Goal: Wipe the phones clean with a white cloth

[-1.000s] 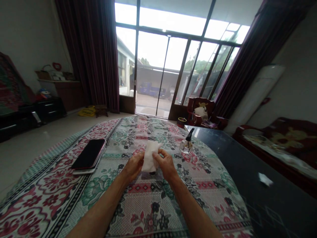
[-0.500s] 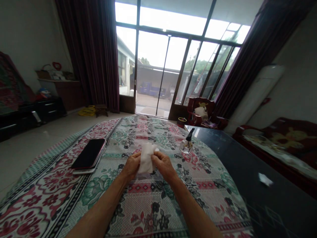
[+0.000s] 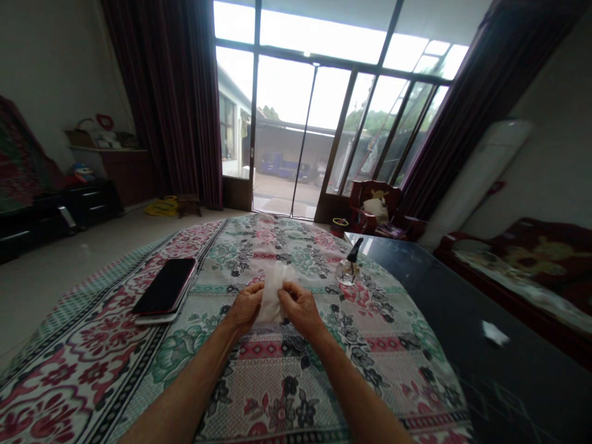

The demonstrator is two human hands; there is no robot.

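Between my two hands is a thin white tissue (image 3: 272, 302), held above the flowered tablecloth (image 3: 277, 382). My left hand (image 3: 248, 304) pinches its left edge with the fingers closed. On the other side, my right hand (image 3: 300, 306) is closed on the right part of the tissue, its thumb and fingers pressed together over it. The sheet looks slightly see-through and creased near the right fingertips. To the right of my hands stands a small clear bottle (image 3: 348, 271) with a black nozzle.
At left, a dark tablet-like device (image 3: 165, 285) lies on a thin white object. Beyond the cloth at right is a dark glossy table (image 3: 430, 290) bearing a crumpled white paper (image 3: 494, 333). Farther back stand a carved wooden chair (image 3: 377, 203) and glass doors (image 3: 287, 142).
My right hand has shifted slightly left across the tissue. The tissue now looks thinner and more spread at its top. My left hand has barely moved.
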